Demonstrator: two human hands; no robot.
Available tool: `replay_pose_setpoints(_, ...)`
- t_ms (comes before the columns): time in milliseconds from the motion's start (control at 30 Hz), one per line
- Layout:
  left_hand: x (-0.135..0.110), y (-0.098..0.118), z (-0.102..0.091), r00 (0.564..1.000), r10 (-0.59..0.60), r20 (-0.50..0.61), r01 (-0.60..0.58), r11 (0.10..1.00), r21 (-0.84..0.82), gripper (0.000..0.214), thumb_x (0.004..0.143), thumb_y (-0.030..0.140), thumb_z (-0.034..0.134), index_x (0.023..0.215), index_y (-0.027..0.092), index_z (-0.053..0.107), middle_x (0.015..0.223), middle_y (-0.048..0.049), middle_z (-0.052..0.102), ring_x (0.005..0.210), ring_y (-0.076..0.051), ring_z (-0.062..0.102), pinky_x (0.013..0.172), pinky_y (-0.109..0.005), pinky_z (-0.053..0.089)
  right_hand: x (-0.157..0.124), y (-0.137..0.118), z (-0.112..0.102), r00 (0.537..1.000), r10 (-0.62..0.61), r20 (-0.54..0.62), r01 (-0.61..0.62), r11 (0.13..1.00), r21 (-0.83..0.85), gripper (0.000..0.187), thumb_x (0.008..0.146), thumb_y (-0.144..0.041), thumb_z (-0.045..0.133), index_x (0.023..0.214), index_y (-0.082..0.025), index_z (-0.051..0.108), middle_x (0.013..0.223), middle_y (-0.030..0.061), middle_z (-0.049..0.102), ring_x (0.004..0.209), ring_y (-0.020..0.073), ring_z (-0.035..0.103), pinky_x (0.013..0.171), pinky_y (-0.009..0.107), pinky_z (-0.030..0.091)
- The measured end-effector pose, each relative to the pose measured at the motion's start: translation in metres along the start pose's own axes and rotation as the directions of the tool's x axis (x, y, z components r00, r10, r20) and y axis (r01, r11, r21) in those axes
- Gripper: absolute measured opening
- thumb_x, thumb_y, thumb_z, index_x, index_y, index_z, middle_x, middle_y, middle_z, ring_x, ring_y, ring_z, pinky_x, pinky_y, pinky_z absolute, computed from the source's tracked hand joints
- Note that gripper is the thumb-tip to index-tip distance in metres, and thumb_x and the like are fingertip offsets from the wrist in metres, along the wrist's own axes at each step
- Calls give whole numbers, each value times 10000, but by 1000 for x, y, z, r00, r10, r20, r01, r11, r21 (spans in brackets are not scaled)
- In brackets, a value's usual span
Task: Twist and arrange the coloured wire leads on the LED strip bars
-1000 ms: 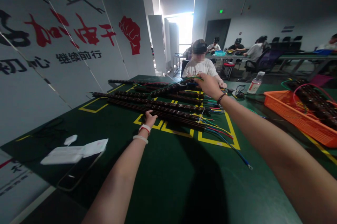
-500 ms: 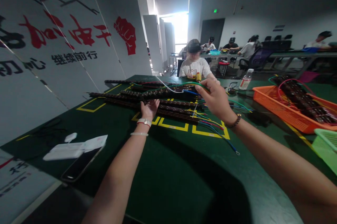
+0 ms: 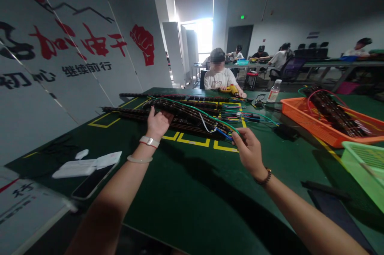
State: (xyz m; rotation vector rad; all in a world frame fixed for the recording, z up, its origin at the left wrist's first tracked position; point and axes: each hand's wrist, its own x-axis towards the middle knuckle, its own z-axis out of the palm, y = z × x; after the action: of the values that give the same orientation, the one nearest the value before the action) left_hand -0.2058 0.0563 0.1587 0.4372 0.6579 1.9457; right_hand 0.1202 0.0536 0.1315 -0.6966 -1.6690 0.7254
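A dark wire harness [image 3: 192, 112] slants over the other bundles, its near end lifted above the green table. My left hand [image 3: 158, 124] supports it from below, palm up and thumb apart; the fingertips are partly hidden under the harness. At its right end, my right hand [image 3: 249, 149] pinches a green wire [image 3: 223, 122] and a blue wire [image 3: 223, 133] between thumb and fingers. A white wire [image 3: 204, 124] loops out near that end. Several more dark harnesses [image 3: 129, 113] lie underneath and behind, with coloured wire ends toward the right.
An orange basket [image 3: 312, 133] with more harnesses stands right, beside a light green basket [image 3: 360, 167]. A bottle [image 3: 274, 91] stands behind. A phone [image 3: 94, 183] and white papers [image 3: 75, 169] lie left. A co-worker [image 3: 220, 75] sits opposite with a yellow tool [image 3: 233, 89].
The harness has come toward me, over the front bundles. My right hand has lowered with its wire end, and my left hand has shifted left beneath it. The co-worker's yellow tool has moved right.
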Motion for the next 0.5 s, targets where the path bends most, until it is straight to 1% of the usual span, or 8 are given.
replay_pose_setpoints(67, -13, 6, 5, 999, -1, 49, 1, 1000, -4, 400, 889, 487, 373, 863, 143, 576, 813, -71, 659, 816, -179, 632, 785, -328, 504, -8, -1, -4, 1000, -12, -4, 12, 1000, 0, 153, 872, -360, 533, 903, -212, 553, 680, -17, 558, 578, 124, 535, 502, 237, 414)
replay_pose_setpoints(200, -36, 12, 11, 996, 6, 84, -6, 1000, 2, 379, 894, 456, 389, 917, 138, 594, 855, -75, 670, 848, -175, 629, 804, -326, 501, -26, -2, -9, 999, -35, -25, 34, 999, -4, 148, 868, -343, 542, 928, -209, 556, 687, -11, 569, 559, 121, 545, 492, 237, 430)
replay_pose_setpoints(300, -49, 15, 12, 988, 40, 151, -39, 999, -11, 377, 888, 454, 404, 957, 137, 596, 936, -81, 669, 933, -181, 617, 853, -329, 489, -37, 1, -12, 999, -14, -48, 16, 999, 33, 146, 870, -340, 540, 934, -209, 547, 684, -14, 561, 554, 117, 546, 479, 227, 428)
replay_pose_setpoints(367, -56, 15, 9, 984, 42, 170, -39, 999, -24, 369, 881, 452, 419, 966, 139, 595, 972, -84, 662, 984, -188, 603, 886, -339, 476, -42, 3, -14, 999, 25, -42, -23, 999, 42, 151, 871, -345, 539, 938, -209, 542, 671, -20, 548, 554, 115, 534, 473, 219, 414)
replay_pose_setpoints(433, -62, 13, 1, 991, 15, 135, -11, 999, -31, 344, 878, 435, 430, 957, 144, 596, 971, -81, 658, 995, -191, 598, 895, -349, 473, -46, 6, -15, 997, 80, -7, -80, 996, 32, 163, 872, -357, 537, 937, -207, 541, 654, -26, 534, 559, 114, 521, 483, 217, 405)
replay_pose_setpoints(500, -68, 8, -13, 998, -27, 50, 29, 999, -33, 311, 876, 414, 438, 927, 150, 595, 948, -77, 654, 970, -188, 604, 871, -346, 484, -50, 12, -13, 989, 141, 47, -142, 990, 15, 183, 875, -379, 524, 925, -203, 545, 654, -26, 524, 571, 116, 510, 504, 221, 399)
